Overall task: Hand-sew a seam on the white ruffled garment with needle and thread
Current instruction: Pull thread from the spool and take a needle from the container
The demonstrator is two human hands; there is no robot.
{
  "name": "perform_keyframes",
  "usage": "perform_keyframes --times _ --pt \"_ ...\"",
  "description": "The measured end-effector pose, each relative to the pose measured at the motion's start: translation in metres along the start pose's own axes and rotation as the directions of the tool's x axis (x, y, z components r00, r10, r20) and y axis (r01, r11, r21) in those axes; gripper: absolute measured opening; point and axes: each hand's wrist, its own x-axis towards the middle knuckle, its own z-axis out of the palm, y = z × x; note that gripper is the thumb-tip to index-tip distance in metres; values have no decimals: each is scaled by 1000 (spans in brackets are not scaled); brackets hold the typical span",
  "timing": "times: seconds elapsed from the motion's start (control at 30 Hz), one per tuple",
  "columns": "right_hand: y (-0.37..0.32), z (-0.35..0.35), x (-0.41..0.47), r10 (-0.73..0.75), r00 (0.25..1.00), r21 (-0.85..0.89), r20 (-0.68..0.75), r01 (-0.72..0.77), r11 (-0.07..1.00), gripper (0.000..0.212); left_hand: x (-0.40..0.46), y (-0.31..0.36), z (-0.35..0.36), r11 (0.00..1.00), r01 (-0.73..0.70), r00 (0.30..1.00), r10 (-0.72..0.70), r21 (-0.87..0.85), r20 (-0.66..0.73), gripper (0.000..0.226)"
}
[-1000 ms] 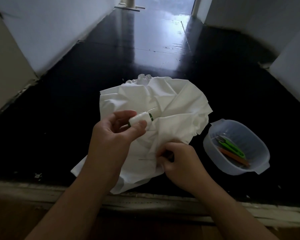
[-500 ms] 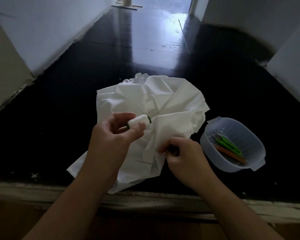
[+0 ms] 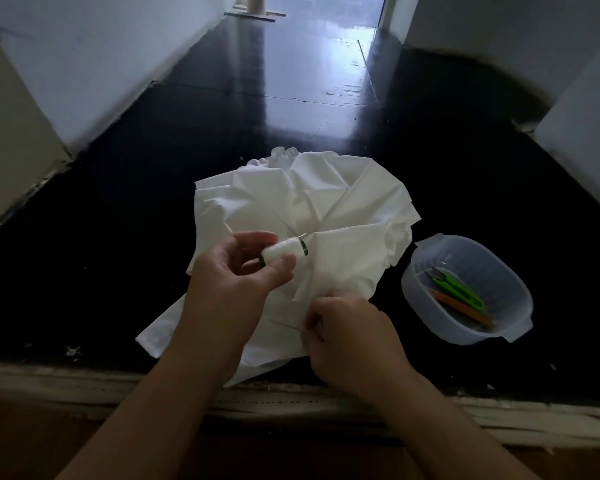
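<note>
The white ruffled garment (image 3: 343,209) lies crumpled on the black floor, its gathered ruffle at the far edge. Above its near left part my left hand (image 3: 236,282) holds a spool of white thread (image 3: 284,255) with green rims between thumb and fingers. A thin needle (image 3: 307,233) seems to stick out past the spool's far end. My right hand (image 3: 354,336) is curled low over the garment's near edge and pinches something thin, probably the thread end. What it pinches is too fine to see clearly.
A clear plastic tub (image 3: 430,306) stands on the floor to the right of the garment, holding green thread snips (image 3: 459,289) and an orange tool (image 3: 463,308). White walls close in on both sides. A worn pale step edge (image 3: 84,386) runs across below my wrists.
My right hand has drawn slightly toward me along the garment's near edge. The left hand has tilted the spool a little; the view has shifted slightly.
</note>
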Motion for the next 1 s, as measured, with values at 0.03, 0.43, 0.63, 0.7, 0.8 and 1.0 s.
perform_keyframes --times 0.03,0.43,0.63,0.7,0.8,1.0 --pt "1 1 2 6 1000 -7 3 -6 1000 14 0 -2 -1 1000 8 1000 -8 -2 9 26" --pt "66 -39 -18 87 981 71 171 -101 992 14 24 -17 5 942 245 964 -212 -228 159 22" --pt "93 -30 -32 95 987 -48 126 -89 995 6 7 -35 40 966 252 915 -217 -62 339 19" --pt "94 -30 -35 79 993 -62 89 -73 995 6 4 -39 47 984 174 906 -179 48 384 21" --pt "93 -29 -36 59 996 -81 62 -54 995 5 3 -44 51 986 96 902 -143 134 408 22" --pt "97 -29 -35 73 994 -35 86 -71 997 6 14 -53 52 942 -112 917 -24 315 398 24"
